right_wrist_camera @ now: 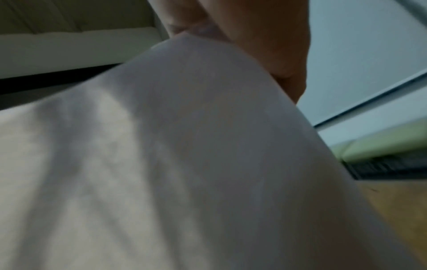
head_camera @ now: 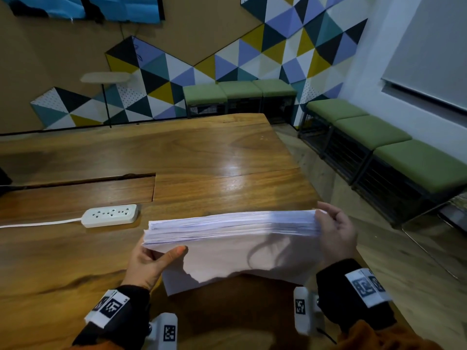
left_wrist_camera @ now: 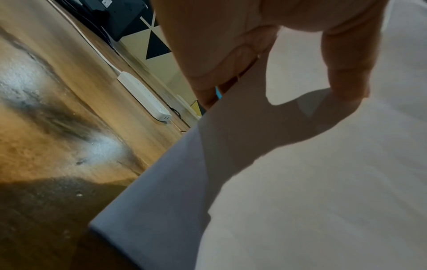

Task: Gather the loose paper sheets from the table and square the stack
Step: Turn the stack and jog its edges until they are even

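White stack (head_camera: pixel 235 238) stands on its long edge on the table (head_camera: pixel 202 157), long axis running left to right between the hands. Left hand (head_camera: pixel 149 263) grips its left end, thumb across the near face; right hand (head_camera: pixel 336 233) clasps the right end. Top edges look uneven, apparently; squaring not yet finished.

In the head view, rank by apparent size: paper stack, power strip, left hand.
1. Paper stack, clearly largest.
2. Left hand and power strip look about alike; the hand is nearer the camera, so I won't rank them.
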Demonstrator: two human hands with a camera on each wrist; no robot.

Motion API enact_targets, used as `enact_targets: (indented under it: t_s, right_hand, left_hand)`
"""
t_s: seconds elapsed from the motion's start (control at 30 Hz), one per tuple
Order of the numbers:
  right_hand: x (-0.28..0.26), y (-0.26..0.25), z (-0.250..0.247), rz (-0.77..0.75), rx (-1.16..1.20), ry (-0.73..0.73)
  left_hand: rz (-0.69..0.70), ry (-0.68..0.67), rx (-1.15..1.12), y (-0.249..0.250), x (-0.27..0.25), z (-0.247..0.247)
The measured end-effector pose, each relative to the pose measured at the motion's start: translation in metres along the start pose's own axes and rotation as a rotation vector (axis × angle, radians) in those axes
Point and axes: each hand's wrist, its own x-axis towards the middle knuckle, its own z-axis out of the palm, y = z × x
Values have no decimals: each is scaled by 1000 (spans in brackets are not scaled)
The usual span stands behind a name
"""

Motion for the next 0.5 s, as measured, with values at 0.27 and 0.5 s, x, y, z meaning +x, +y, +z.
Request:
enact_targets:
  t_s: [0.27,0.5]
  right_hand:
    - [8,16,-10,47,1,-244]
    - [21,33,-30,113,-77,-708]
  left_hand:
    - [0,58,-50,4,1,6]
    - [-13,16,74,2,7,1]
